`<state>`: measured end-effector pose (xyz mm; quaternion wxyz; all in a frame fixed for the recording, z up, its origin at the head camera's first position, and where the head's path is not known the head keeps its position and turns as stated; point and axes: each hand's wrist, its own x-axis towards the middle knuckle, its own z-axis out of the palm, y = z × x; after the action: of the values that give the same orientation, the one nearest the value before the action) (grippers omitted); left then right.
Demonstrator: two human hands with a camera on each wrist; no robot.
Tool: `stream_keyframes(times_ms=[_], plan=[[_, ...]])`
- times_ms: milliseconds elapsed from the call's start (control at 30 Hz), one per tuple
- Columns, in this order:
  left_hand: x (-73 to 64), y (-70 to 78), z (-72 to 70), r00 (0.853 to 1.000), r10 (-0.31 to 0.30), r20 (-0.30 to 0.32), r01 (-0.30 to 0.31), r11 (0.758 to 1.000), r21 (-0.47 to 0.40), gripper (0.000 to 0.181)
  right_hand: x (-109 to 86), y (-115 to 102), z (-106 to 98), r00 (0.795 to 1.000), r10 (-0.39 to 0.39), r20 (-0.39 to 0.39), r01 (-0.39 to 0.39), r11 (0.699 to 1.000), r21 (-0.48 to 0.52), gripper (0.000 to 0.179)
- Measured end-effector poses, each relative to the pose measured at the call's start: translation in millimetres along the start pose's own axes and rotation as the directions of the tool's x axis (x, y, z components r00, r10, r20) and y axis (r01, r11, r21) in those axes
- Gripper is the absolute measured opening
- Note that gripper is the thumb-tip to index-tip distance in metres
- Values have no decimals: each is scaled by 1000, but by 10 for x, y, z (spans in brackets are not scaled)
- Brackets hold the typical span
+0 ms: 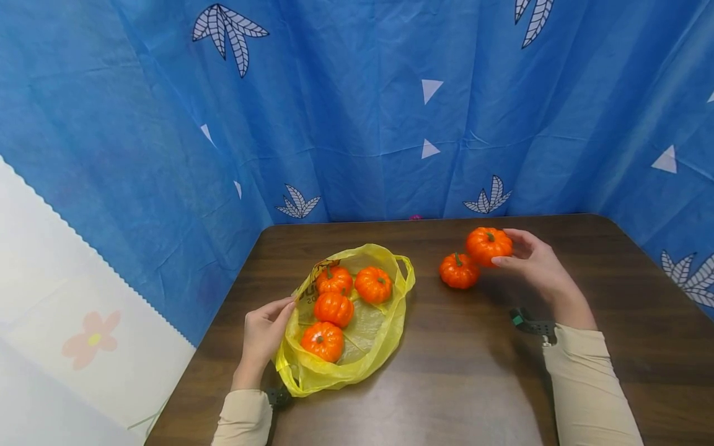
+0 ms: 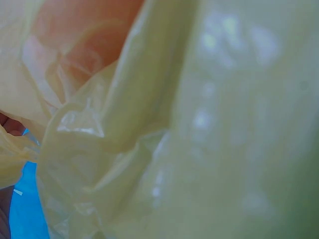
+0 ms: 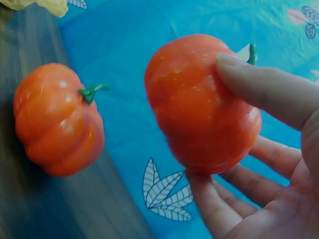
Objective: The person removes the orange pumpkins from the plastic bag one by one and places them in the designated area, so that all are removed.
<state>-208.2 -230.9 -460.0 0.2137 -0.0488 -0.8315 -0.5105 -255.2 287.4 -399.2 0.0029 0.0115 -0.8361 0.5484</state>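
Nearest, two beige sleeves are resting low in the head view, each ending at a dark wrist strap. At the left, a white cloth with a pink flower is hanging beside the brown table.

The left hand is pinching the rim of a yellow plastic bag between thumb and fingers; in the left wrist view, crumpled film is filling most of the picture and blocking the contents. The bag is lying open on the table, and four orange pumpkins are sitting inside, mostly towards its left and far side. One handle loop is standing out on the right.

Beyond the bag's right edge, a loose pumpkin is sitting on the table, between the bag and the right hand. That hand is gripping another pumpkin with thumb and fingertips, above the table. Farthest off, a blue patterned curtain is hanging behind the table's edge.
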Motion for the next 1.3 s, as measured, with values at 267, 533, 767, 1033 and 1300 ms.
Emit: stream_keyframes(times_ms=[267, 533, 767, 1033, 1300], plan=[[-5, 1, -3, 1000, 2, 6, -2, 1000, 1, 15, 28, 134, -42, 1000, -14, -20, 14, 1000, -3, 85], [1, -2, -9, 1000, 14, 0, -14, 1000, 16, 14, 55, 242, -63, 999, 38, -6, -38, 998, -56, 87], [1, -1, -14, 1000, 11, 4, -11, 1000, 4, 14, 68, 396, -119, 995, 97, 6, -97, 995, -17, 93], [0, -2, -9, 1000, -4, 8, 4, 1000, 5, 15, 60, 496, -172, 990, 137, 27, -137, 991, -10, 96], [-1, -13, -8, 1000, 18, -1, -18, 1000, 20, 14, 75, 644, -150, 989, 148, 18, -147, 988, -40, 92]])
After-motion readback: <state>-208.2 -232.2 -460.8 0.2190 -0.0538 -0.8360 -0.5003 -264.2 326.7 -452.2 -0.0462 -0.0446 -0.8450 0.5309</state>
